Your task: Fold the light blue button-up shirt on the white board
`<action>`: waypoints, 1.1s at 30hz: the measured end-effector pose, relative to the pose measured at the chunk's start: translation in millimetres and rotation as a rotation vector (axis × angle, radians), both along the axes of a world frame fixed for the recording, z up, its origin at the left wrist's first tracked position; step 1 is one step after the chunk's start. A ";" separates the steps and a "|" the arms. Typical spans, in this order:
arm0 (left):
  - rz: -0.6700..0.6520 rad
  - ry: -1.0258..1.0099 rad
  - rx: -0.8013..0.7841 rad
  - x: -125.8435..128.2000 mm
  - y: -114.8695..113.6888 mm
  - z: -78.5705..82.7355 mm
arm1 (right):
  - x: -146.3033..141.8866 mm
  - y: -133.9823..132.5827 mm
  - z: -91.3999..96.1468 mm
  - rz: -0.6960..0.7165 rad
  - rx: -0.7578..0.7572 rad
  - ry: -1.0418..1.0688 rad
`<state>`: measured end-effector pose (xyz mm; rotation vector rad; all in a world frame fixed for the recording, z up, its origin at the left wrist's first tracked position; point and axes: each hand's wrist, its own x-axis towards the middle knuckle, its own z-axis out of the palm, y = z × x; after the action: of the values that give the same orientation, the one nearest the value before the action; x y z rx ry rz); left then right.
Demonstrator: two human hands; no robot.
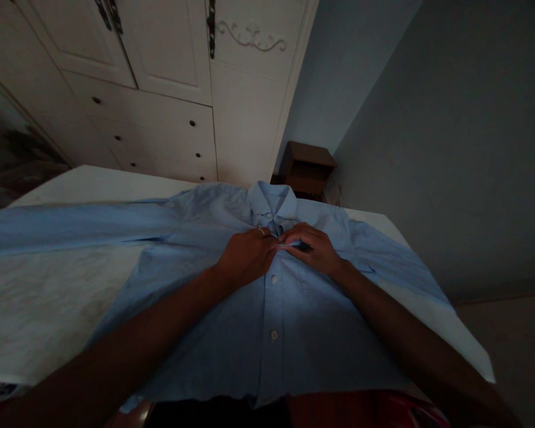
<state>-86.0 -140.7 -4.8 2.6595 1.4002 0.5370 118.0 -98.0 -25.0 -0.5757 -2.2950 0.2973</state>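
A light blue button-up shirt (214, 333) lies spread face up, its collar (271, 201) at the far side and its sleeves out to both sides. My left hand (249, 252) is closed on the front placket below the collar, a ring on one finger. Close against it, my right hand (312, 246) pinches the placket edge, which is lifted a little. The button between my fingertips, if any, is hidden. Further down the placket, a white button (274, 334) and another one above it are visible.
Under the shirt is a white table (66, 303). Behind it stands a white wardrobe (249, 113) with drawers. A small brown wooden cabinet (310, 156) sits in the corner beside the grey wall (463, 148).
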 end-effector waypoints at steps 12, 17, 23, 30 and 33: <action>-0.017 0.059 0.023 0.0 3.4 -6.0 | 2.2 0.9 -4.1 -0.102 -0.246 -0.001; -0.013 0.071 0.012 -0.1 3.7 -5.4 | 2.3 1.6 -3.2 -0.088 -0.299 0.003; -0.011 0.042 -0.009 -0.9 5.0 -7.1 | 1.0 1.1 -4.0 -0.082 -0.310 0.001; -0.015 -0.125 -0.083 -2.4 7.8 -11.4 | -3.4 -1.6 -7.7 -0.130 -0.211 -0.016; -0.006 -0.182 -0.092 -2.7 8.3 -12.5 | -5.1 -2.5 -8.3 -0.141 -0.172 -0.011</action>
<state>-88.6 -132.4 -17.3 2.4723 1.3320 0.6772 112.9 -100.6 -33.3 -0.8239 -2.2389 0.4261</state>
